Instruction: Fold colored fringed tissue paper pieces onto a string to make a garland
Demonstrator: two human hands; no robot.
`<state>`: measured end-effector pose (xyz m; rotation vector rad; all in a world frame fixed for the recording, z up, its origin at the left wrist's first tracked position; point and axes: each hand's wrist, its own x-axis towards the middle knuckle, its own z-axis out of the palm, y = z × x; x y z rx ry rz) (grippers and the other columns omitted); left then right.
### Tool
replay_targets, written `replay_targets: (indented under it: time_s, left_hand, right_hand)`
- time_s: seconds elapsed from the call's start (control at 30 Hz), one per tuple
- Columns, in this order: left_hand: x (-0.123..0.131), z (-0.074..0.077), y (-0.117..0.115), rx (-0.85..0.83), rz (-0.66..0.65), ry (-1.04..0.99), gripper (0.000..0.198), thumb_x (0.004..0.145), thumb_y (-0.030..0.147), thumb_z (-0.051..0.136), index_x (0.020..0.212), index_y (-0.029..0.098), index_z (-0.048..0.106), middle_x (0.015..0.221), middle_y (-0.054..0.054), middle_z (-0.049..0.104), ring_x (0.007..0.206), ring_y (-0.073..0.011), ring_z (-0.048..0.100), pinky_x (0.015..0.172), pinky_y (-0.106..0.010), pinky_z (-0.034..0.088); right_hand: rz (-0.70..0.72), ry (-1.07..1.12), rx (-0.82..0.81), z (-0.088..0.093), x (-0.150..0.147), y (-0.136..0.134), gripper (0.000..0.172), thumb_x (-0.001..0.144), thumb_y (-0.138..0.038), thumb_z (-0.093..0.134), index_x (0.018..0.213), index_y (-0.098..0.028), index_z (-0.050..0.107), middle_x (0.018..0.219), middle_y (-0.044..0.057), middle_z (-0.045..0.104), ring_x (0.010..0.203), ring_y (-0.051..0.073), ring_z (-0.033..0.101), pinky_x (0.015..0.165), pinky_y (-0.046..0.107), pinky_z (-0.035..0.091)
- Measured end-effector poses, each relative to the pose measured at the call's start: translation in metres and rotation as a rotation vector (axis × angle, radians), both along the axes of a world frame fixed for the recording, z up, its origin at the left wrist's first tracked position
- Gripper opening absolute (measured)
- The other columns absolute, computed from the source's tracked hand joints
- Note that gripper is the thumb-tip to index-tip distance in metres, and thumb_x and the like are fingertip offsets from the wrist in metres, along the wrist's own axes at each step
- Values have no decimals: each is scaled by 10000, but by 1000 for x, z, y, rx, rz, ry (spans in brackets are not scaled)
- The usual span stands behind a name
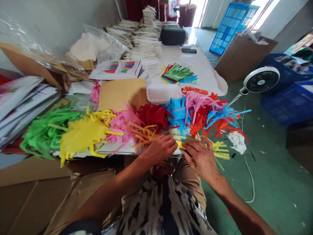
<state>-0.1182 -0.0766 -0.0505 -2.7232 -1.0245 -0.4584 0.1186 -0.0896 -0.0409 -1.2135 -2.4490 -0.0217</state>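
Between my hands at the table's near edge lies a yellow fringed strip [180, 144], paper or thin fabric. My left hand [162, 148] has its fingers curled together on the strip's left part. Bent over its right part is my right hand [200, 158], thumb and fingers closed about it, with cut fringe fanning out beyond. Just past the hands are fringed bundles: orange-yellow [144, 132], dark red [154, 116], blue [177, 112] and orange-red [198, 122]. Pink [123, 124], yellow [83, 132] and green [50, 129] bundles run off to the left.
Behind the bundles sit a white tray [163, 94], a brown cardboard piece [122, 93] and mixed fringed strips [180, 72]. Farther back are stacked pale sheets [148, 42] and a black case [172, 36]. A fan [261, 80] stands at the right, its cord [250, 176] on the floor.
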Motion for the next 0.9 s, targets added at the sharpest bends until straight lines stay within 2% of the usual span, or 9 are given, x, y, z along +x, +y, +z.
replay_targets:
  time_s: [0.1,0.23,0.37,0.47,0.67,0.9]
  left_hand:
    - [0,0,-4,-15,38,-35,46,1008,196,640,1027,166,671,992,-49,727,916,-219,655,752,-360,492]
    - [0,1,-11,-73,128,-94,136,1029,305,632,1072,184,677,1005,-47,730,938,-220,653,784,-364,499]
    - [-4,-1,-16,-75,81,-50,65,1009,200,641,1051,169,680,1016,-54,733,934,-224,645,779,-367,504]
    - [-8,-2,-19,-86,82,-115,71,1011,200,637,1054,165,683,1045,-55,743,938,-219,639,791,-361,507]
    - [-13,0,-21,-196,243,-394,177,1039,271,613,903,195,697,903,-16,744,868,-187,619,808,-336,496]
    - [-21,13,-14,-349,417,-335,167,987,273,674,843,189,682,888,-35,728,875,-228,616,802,-387,470]
  right_hand:
    - [4,-13,30,-2,-2,-1,200,1025,-279,624,1172,-250,757,1143,55,782,1076,239,697,1177,533,296]
    - [38,-9,67,-7,-1,-2,185,1025,-219,616,1134,-249,763,1062,42,794,1013,225,687,1152,512,310]
    - [52,23,47,-10,4,-1,160,1029,-214,613,1102,-248,752,1019,23,796,981,216,675,1143,494,310]
    - [13,53,-15,-10,10,3,139,1039,-250,602,1030,-231,739,960,25,776,960,220,670,1109,482,334]
    - [-9,117,-183,-4,18,14,182,1044,-348,600,975,-242,731,935,34,749,966,238,641,963,422,382]
    - [-122,77,-253,0,9,16,170,1032,-325,596,942,-238,710,957,33,766,976,254,636,845,402,339]
